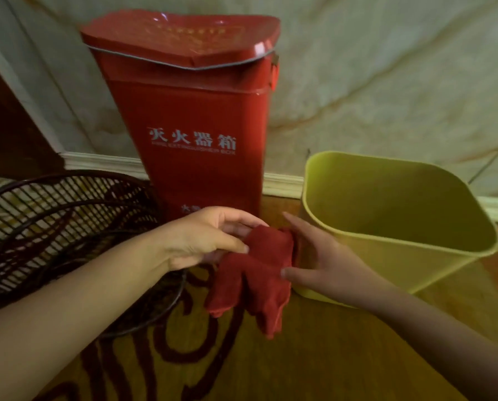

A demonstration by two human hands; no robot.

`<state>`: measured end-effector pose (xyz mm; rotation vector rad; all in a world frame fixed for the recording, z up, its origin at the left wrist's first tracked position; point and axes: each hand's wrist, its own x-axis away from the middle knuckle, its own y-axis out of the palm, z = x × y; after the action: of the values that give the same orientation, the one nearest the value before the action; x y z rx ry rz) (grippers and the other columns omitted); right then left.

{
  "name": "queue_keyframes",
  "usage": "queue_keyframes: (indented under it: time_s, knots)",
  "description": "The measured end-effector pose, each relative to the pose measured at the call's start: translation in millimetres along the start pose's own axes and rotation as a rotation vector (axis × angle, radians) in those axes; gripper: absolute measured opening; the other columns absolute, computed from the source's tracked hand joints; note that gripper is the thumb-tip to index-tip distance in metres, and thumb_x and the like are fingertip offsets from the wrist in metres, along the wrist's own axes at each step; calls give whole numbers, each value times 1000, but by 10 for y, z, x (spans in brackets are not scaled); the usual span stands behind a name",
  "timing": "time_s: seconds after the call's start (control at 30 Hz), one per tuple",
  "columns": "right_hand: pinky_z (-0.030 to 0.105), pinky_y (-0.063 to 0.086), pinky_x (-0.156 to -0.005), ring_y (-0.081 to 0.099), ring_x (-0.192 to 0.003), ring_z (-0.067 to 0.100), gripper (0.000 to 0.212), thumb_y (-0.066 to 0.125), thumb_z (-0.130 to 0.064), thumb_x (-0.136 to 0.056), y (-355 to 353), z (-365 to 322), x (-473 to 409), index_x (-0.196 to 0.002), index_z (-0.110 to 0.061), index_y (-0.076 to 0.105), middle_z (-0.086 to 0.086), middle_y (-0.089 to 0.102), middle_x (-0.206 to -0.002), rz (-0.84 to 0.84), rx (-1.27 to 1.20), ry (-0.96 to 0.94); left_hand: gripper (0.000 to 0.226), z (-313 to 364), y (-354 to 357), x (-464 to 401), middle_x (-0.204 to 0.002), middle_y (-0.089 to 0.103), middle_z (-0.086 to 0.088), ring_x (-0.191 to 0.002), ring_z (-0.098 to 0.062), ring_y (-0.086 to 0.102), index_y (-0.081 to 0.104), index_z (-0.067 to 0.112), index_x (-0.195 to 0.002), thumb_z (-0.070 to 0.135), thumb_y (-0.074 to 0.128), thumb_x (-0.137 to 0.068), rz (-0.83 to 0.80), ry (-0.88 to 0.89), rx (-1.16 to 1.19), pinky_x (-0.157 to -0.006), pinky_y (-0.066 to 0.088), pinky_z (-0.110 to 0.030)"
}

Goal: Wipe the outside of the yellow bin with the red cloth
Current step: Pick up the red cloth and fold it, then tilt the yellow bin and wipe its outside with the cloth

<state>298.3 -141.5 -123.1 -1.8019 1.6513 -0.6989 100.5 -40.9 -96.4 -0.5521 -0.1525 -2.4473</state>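
The yellow bin (386, 256) stands upright on the floor at the right, its mouth open and nothing visible inside. The red cloth (250, 282) hangs in front of the bin's left wall, crumpled, with its lower folds dangling. My left hand (201, 238) pinches the cloth's top edge between thumb and fingers. My right hand (323, 259) is at the cloth's right side, thumb on the cloth and fingers spread behind it, close to the bin's left wall.
A tall red fire extinguisher box (190, 117) stands against the wall behind my hands. A dark wire basket (62, 227) sits at the left. The floor is a patterned yellow and dark red carpet (242, 366). A white skirting board (282, 183) runs along the marbled wall.
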Motion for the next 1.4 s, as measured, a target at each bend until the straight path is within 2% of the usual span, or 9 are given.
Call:
queue_keyframes:
  time_s: [0.07,0.2,0.37,0.53,0.63,0.73,0.93,1.23,1.4]
  knots:
    - [5,22,-101,32,-128,-7,70,75,-25,-73,72,53,71,-129,-43,38,-18,41,-138,-93,-242,-28,43,-6,88,-27,-87,73,9,-80,-7,67,70,28,-91,-10,57,-75,-87,-14,-72,-59,52,-19]
    - [21,54,-75,67,-82,11,28,73,-14,-70,58,197,220,-97,-13,70,4,73,-92,-268,-739,124,42,-58,193,-86,-87,73,9,-83,-9,65,71,27,-90,-9,58,-74,-168,-70,-171,-65,48,-24]
    - [23,47,-64,62,-65,9,15,71,-25,-67,112,533,578,-82,-19,70,-4,71,-72,-293,-855,309,35,-147,487,-260,-101,72,3,-88,-12,68,68,26,-97,-1,61,-76,-215,-150,-285,-69,56,-27]
    - [23,43,-56,56,-60,10,19,72,-26,-65,41,836,991,-81,-16,68,0,63,-68,-168,-953,524,45,284,779,-390,-105,67,11,-88,-6,68,60,38,-102,12,73,-67,-4,307,-511,-81,54,-23]
    - [21,48,-49,60,-54,8,15,70,-21,-67,-41,940,1162,-78,-12,67,-1,65,-63,-86,-1048,592,50,569,1043,-578,-108,66,15,-95,7,62,60,31,-112,17,74,-66,-54,481,-646,-84,45,-8]
    - [21,51,-49,63,-54,8,18,71,-17,-67,-95,978,1276,-82,-9,66,-1,67,-63,4,-1116,632,55,670,1279,-836,-122,62,7,-103,8,54,56,23,-121,15,72,-69,-131,431,-901,-85,37,1]
    - [26,55,-55,69,-65,11,21,66,-3,-75,-138,945,1338,-95,-12,67,2,73,-73,154,-1241,680,38,789,1335,-1148,-106,71,-7,-87,-8,61,66,13,-107,-2,57,-73,-104,487,-1221,-84,51,-27]
    - [33,60,-63,70,-70,17,28,62,2,-79,-494,957,1468,-103,-11,64,8,73,-83,418,-1275,708,34,1362,1283,-1491,-100,68,-11,-85,-12,60,63,4,-109,2,60,-75,-1,497,-1125,-69,46,-11]
    - [32,58,-58,69,-82,17,22,62,-2,-80,-834,974,1406,-98,-15,64,8,70,-97,707,-1026,754,35,1299,873,-1657,-93,65,-9,-72,-9,59,62,5,-110,1,61,-75,163,321,-935,-83,49,-29]
